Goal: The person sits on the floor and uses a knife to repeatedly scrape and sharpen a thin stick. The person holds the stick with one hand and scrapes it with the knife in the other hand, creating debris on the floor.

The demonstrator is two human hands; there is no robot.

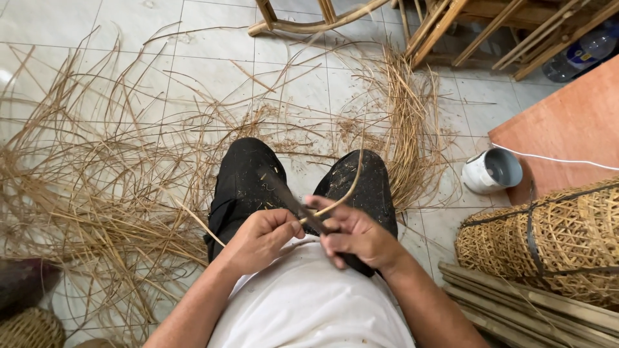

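Note:
I sit with my knees in black trousers (248, 174) over a tiled floor. My left hand (261, 238) pinches a thin cane strip (351, 183) that curves up over my right knee. My right hand (354, 233) grips the dark handle of a knife, and its blade (287, 193) points up and left across my lap, laid against the strip between both hands. Both hands touch near my white shirt (309, 303).
Loose cane strips and shavings (90, 187) cover the floor at left and ahead. A woven basket (548, 238) and wooden slats (516, 303) lie at right, with a white cup (493, 171), an orange board (567, 129) and chair frames (464, 26) behind.

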